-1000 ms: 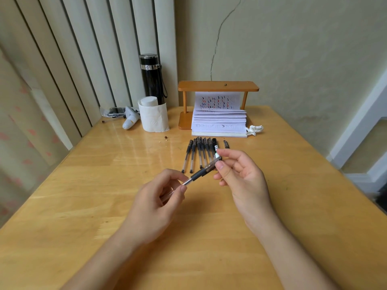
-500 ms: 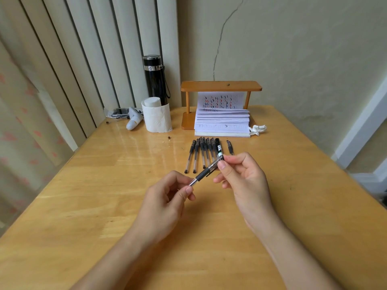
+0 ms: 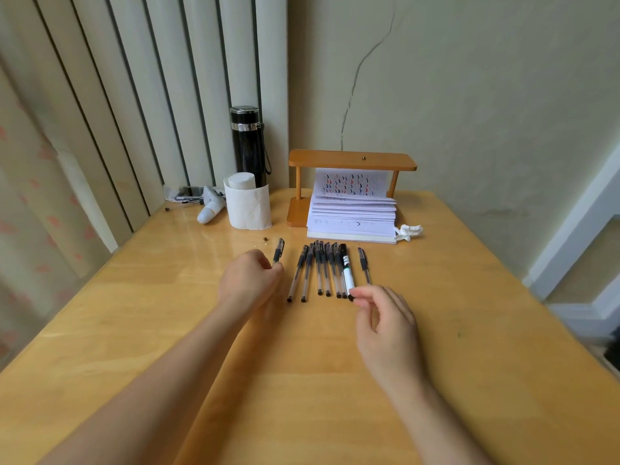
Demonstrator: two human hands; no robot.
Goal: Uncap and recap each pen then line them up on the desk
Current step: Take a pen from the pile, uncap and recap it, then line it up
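A wooden desk (image 3: pixel 141 330) is filling the view, backed by vertical blinds (image 3: pixel 134 95) and a cracked wall (image 3: pixel 469 95). At its far left a flask (image 3: pixel 247 146) and a paper roll (image 3: pixel 247 206) are standing, with a stack of papers (image 3: pixel 352 216) under a small shelf (image 3: pixel 352 161) to their right.

A second ago both hands were holding one pen between them in mid-air; now they are parting. The left hand (image 3: pixel 248 283) is pinching that pen (image 3: pixel 277 251) closed in its fingertips and setting it down capped, well left of the row (image 3: pixel 323 270), leaving a gap. The row is lying in front of the papers: several clear pens side by side, a white marker (image 3: pixel 347 273) at its right, one more pen (image 3: pixel 364 265) just beyond.

The right hand (image 3: pixel 385 317) is empty, fingers loosely curled and open, hovering just by the marker's near end. It is probably reaching for the marker next. The just-placed pen likely needs nudging toward the row.
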